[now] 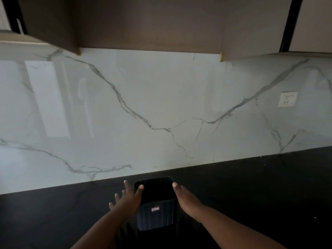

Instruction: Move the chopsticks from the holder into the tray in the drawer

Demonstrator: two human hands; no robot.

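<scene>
A dark ribbed holder (156, 215) with a small red label stands upright on the black counter (251, 194), near the wall. Its inside looks dark; I cannot make out any chopsticks in it. My left hand (128, 197) is at the holder's left side, fingers spread, one fingertip at the rim. My right hand (186, 198) lies flat against the holder's right side, fingers straight. Neither hand grips anything. No drawer or tray is in view.
A white marble backsplash (161, 108) rises behind the counter, with a wall socket (287, 99) at the right. Brown upper cabinets (149, 22) hang overhead.
</scene>
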